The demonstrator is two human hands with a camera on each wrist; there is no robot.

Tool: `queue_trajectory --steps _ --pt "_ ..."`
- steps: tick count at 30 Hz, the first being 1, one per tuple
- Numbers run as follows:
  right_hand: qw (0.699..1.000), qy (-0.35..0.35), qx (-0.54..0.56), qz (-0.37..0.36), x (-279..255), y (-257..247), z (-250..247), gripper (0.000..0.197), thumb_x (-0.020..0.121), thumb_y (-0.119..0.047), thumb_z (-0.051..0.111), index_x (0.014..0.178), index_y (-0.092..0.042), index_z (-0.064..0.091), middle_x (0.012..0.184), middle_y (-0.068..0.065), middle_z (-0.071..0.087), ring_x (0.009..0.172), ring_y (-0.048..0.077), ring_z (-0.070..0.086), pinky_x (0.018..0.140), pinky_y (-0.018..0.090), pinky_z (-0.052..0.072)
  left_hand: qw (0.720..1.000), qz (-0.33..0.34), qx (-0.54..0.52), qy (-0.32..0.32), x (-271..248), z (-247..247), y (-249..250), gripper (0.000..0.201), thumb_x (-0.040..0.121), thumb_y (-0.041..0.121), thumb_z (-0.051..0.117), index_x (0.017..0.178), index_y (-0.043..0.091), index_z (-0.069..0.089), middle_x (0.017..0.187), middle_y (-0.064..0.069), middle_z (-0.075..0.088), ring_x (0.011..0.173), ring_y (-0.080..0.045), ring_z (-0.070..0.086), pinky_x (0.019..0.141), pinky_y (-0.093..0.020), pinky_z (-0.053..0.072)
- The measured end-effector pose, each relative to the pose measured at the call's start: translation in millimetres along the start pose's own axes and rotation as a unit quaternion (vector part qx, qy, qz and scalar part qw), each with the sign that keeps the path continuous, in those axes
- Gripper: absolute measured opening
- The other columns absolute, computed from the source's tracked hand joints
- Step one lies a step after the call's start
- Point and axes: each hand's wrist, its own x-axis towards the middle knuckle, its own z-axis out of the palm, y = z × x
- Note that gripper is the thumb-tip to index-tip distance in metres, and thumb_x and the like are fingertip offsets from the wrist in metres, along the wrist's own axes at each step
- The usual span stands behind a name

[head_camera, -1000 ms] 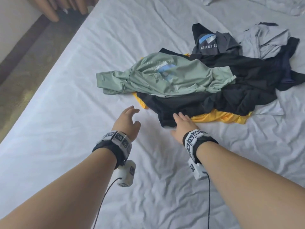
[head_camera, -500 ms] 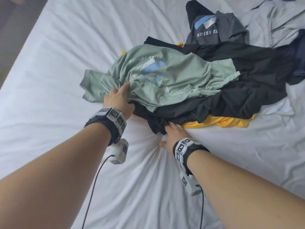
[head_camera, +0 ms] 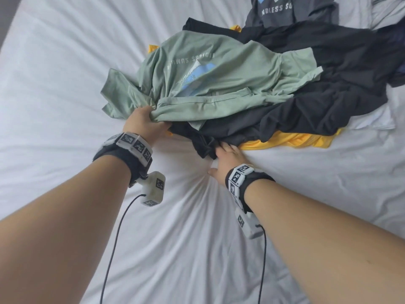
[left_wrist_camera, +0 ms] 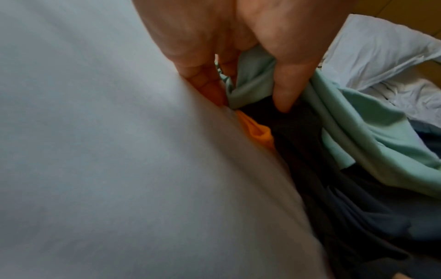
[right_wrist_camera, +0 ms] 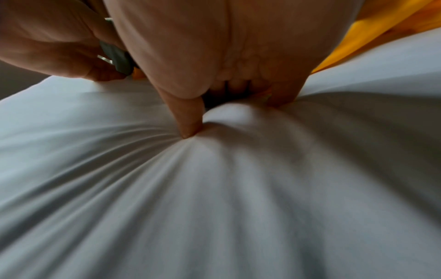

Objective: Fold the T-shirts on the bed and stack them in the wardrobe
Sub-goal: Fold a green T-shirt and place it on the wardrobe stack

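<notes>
The T-shirts lay in a loose, unfolded heap on the white bed sheet (head_camera: 65, 88), toward the far right of the head view. On top sat the green T-shirt (head_camera: 219, 84), printed side up w/ a blue-and-white graphic. Under it lay a black T-shirt (head_camera: 317, 110), and beneath that a yellow T-shirt (head_camera: 291, 139) showed along the near edge. A dark grey T-shirt (head_camera: 285, 12) w/ white lettering lay at the far end of the pile.

The left hand (head_camera: 144, 123) had bunched the near edge of the green T-shirt, thumb and fingers closed round the cloth; the left wrist view showed the same grip, green fabric (left_wrist_camera: 257, 75) gathered between thumb and fingers (left_wrist_camera: 291, 85), w/ yellow (left_wrist_camera: 257, 132) and black cloth just below.

The right hand (head_camera: 228, 159) was at the near corner of the black T-shirt. In the right wrist view its thumb (right_wrist_camera: 188, 117) pressed into the sheet, which puckered in radiating creases, and the fingers looked curled over dark fabric, probably gripping it, though that spot was shadowed and small.

Both wrists wore black bands w/ marker blocks and a cabled camera unit (head_camera: 153, 189).
</notes>
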Motion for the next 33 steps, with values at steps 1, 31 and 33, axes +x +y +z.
queue_trajectory --steps 1,31,33 --pt "1.0 0.003 -0.002 0.001 0.0 -0.3 0.7 0.092 0.084 -0.046 0.072 0.158 -0.019 0.025 0.161 0.002 0.027 0.145 0.026 0.026 0.122 0.03 0.015 1.0 0.0 -0.014 -0.001 -2.5 -1.0 -1.9 0.028 0.083 0.04 0.072 0.091 0.013 0.068 0.089 -0.013 0.071 0.082 -0.03 0.066 0.072 -0.039 0.052" --pt "0.954 0.014 0.295 0.045 -177.8 -43.3 -76.2 0.048 0.098 -0.052 0.052 0.116 -0.011 0.068 0.11 0.012 0.072 0.098 0.031 0.07 0.089 0.042 0.057 0.983 0.161 0.057 -0.066 -219.1 -39.3 36.4 0.03 0.08 0.034 0.079 0.107 0.027 0.068 0.112 -0.006 0.043 0.112 -0.03 0.039 0.086 -0.033 0.035" --pt "0.902 0.034 0.422 0.087 -211.4 -51.3 -96.7 0.048 0.096 -0.059 0.05 0.1 -0.016 0.071 0.105 0.01 0.076 0.096 0.031 0.073 0.088 0.045 0.06 0.976 0.198 0.04 -0.084 -252.7 -50.4 58.8 0.03 0.078 0.035 0.082 0.103 0.027 0.068 0.109 -0.005 0.042 0.109 -0.03 0.042 0.092 -0.035 0.04"
